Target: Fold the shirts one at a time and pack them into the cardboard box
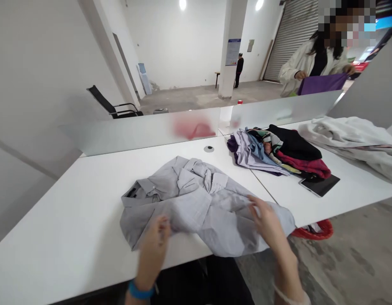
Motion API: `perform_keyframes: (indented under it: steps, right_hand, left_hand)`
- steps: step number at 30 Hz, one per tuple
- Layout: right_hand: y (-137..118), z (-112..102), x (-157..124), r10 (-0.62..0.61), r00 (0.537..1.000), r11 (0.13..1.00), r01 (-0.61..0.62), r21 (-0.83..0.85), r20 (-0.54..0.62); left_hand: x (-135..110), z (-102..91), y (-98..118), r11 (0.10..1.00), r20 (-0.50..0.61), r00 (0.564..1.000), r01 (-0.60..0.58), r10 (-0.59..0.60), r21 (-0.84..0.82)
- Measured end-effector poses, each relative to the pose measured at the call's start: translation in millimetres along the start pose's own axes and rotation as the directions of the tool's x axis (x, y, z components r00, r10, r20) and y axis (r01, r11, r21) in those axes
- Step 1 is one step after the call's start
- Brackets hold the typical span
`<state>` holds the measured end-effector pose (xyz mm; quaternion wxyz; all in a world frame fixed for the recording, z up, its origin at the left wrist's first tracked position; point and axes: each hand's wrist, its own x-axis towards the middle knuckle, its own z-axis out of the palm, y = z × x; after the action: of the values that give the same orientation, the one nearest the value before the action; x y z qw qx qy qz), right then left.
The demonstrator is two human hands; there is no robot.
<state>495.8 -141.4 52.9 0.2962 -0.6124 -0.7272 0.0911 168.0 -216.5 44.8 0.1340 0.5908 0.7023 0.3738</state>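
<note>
A light grey button shirt (196,199) lies crumpled on the white table (71,220), collar toward the left. My left hand (155,243) rests on the shirt's near left edge, fingers curled onto the fabric. My right hand (267,220) lies on the shirt's right part near the table edge, fingers stretched out over the cloth. Both hands are blurred by motion.
A pile of folded clothes (278,152) sits at the right, with a dark tablet (319,185) beside it and a white garment (357,140) further right. A red basket (313,231) stands below the table edge. Behind the frosted divider (145,129) a person holds a purple cloth (321,83).
</note>
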Motion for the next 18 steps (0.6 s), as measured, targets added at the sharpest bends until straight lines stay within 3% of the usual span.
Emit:
perform_keyframes:
  steps: [2, 3, 6, 8, 11, 15, 18]
  right_hand:
    - [-27, 25, 34, -0.254, 0.95, 0.963, 0.266, -0.049, 0.181]
    - [-36, 39, 48, -0.305, 0.925, 0.937, 0.334, -0.099, 0.228]
    - [-43, 72, 77, -0.306, 0.881, 0.895, 0.396, -0.208, 0.361]
    - [-37, 85, 82, -0.247, 0.879, 0.895, 0.368, -0.252, 0.407]
    - [-32, 91, 74, -0.158, 0.917, 0.897, 0.288, -0.334, 0.368]
    - [-46, 91, 48, -0.066, 0.954, 0.864, 0.202, -0.462, 0.293]
    - [-66, 95, 23, -0.082, 0.955, 0.851, 0.215, -0.478, 0.283]
  left_hand:
    - [-11, 39.4, 27, 0.974, 0.125, 0.969, -0.22, 0.211, 0.06]
    - [-17, 54.6, 36, 0.949, 0.197, 0.94, -0.3, 0.277, 0.098]
    - [-26, 76.3, 42, 0.899, 0.363, 0.883, -0.386, 0.296, 0.207]
    - [-22, 75.0, 38, 0.903, 0.403, 0.881, -0.361, 0.248, 0.232]
    - [-1, 66.3, 30, 0.933, 0.363, 0.913, -0.279, 0.186, 0.225]
    - [50, 58.3, 11, 0.954, 0.258, 0.952, -0.22, 0.164, 0.205]
    - [97, 48.5, -11, 0.958, 0.22, 0.959, -0.222, 0.18, 0.183]
